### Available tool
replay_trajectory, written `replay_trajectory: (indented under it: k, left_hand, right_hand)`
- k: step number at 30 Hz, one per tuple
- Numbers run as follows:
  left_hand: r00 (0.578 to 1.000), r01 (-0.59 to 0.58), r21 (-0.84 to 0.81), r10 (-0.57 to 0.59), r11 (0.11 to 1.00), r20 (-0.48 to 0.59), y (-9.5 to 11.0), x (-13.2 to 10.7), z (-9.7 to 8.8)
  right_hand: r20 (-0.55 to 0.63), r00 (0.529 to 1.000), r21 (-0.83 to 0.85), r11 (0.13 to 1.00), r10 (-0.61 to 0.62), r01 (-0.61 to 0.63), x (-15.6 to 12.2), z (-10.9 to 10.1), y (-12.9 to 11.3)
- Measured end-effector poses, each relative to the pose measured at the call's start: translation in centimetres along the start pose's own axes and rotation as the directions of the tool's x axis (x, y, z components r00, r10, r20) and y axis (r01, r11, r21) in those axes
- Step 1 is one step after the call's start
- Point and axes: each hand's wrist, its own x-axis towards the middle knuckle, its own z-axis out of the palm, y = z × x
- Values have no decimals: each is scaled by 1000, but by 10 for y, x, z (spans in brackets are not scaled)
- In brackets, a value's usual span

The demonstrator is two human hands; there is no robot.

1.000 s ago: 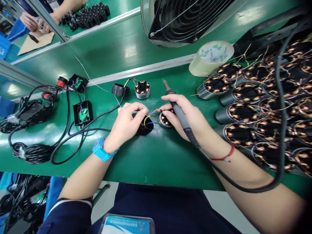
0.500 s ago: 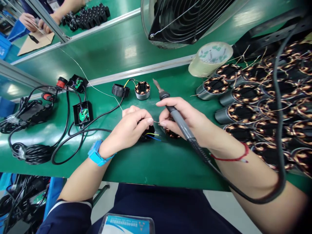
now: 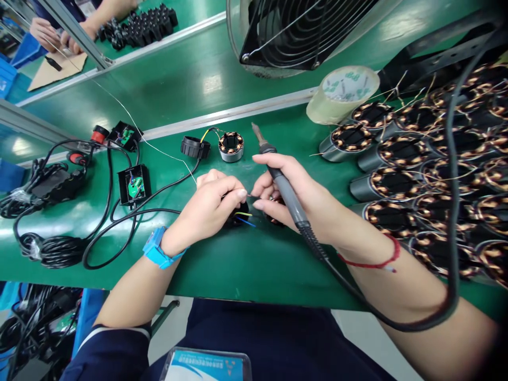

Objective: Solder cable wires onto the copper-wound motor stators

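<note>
My left hand (image 3: 210,206) is closed in a pinch on a thin wire end above a black round cap (image 3: 238,217) with yellow and blue leads. My right hand (image 3: 293,196) grips a soldering iron (image 3: 281,182), tip pointing up and away, while its thumb and fingertips pinch a wire facing the left hand's pinch. A copper-wound stator (image 3: 275,211) lies mostly hidden under the right fingers. A thin solder wire (image 3: 159,151) runs from near my left hand toward the far left.
Several wound stators (image 3: 420,169) are piled at the right, a tape roll (image 3: 343,92) behind them. Another stator with a black cap (image 3: 230,145) lies just beyond my hands. Black cables and small circuit boxes (image 3: 135,182) sit at left; a fan (image 3: 301,32) stands behind. Another person's hands (image 3: 51,34) work at far left.
Both hands drew closer together, fingertips now nearly touching over the wires. The soldering iron tilted slightly, its tip staying raised.
</note>
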Motion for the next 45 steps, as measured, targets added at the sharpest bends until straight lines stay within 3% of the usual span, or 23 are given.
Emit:
replay_trajectory:
  k: [5, 15, 21, 26, 31, 33, 36, 42, 45]
  left_hand:
    - [1000, -10, -51, 11, 999, 5, -1, 0, 0]
    - [1000, 10, -7, -10, 1000, -17, -2, -1, 0]
    - [998, -7, 120, 14, 993, -60, 1, -1, 9]
    - [1000, 25, 87, -24, 996, -7, 1, 1, 5]
    - [993, 24, 14, -22, 1000, -118, -3, -3, -7]
    - [990, -15, 51, 22, 999, -140, -3, -5, -7]
    - [993, -66, 172, 81, 983, -81, 0, -7, -5]
    - [990, -108, 281, 130, 954, -61, 7, -8, 10]
    - [995, -52, 315, 75, 948, -62, 13, -6, 18]
  right_hand:
    - [-103, 994, -99, 995, -29, 19, -4, 3, 0]
    - [-240, 970, -90, 994, 33, -56, -2, 16, -4]
    - [-341, 938, -56, 995, 57, -81, 2, 20, -3]
    - [-284, 958, -64, 996, 49, -69, -1, 13, -2]
    - [-197, 975, -364, 931, -105, 27, -15, 8, -8]
    - [-171, 971, -444, 893, -168, 76, -16, 10, -8]
    - [-168, 960, -487, 866, -223, 116, -13, 14, -6]
    - [-316, 932, -440, 898, -180, 24, -10, 26, -3]
    - [-406, 906, -355, 934, -120, -35, -7, 31, -1]
